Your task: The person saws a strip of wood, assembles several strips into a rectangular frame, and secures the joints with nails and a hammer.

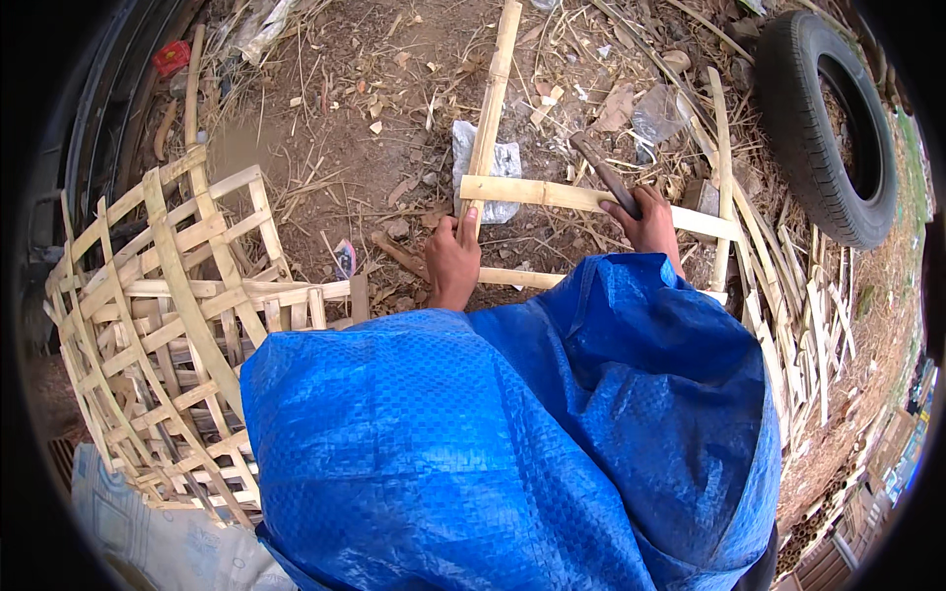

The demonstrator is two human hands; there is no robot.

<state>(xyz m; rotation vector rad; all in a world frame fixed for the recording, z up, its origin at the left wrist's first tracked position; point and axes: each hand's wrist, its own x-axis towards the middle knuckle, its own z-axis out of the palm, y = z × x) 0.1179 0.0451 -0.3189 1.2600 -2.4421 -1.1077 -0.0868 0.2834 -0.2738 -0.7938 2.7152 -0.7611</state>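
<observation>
My left hand [453, 264] grips the lower end of a long upright bamboo strip [495, 84]. A flat crosswise bamboo strip [537, 191] overlaps it just above my fingertips. My right hand [652, 229] is closed round a dark, narrow tool [599, 169], perhaps a knife; its far end points up and left across the crosswise strip. That strip runs beside my right fingers to another upright strip [722, 148]. Lower down, a further crosswise strip [522, 279] shows partly, its right portion hidden by the blue woven plastic sheet [414, 394] over my lap.
A woven bamboo lattice [177, 276] stands at the left. Many loose bamboo strips [788, 325] lie at the right, below a black tyre [828, 128]. Clear plastic [658, 113], a red wrapper [171, 57] and dry scraps litter the dirt ground [335, 148].
</observation>
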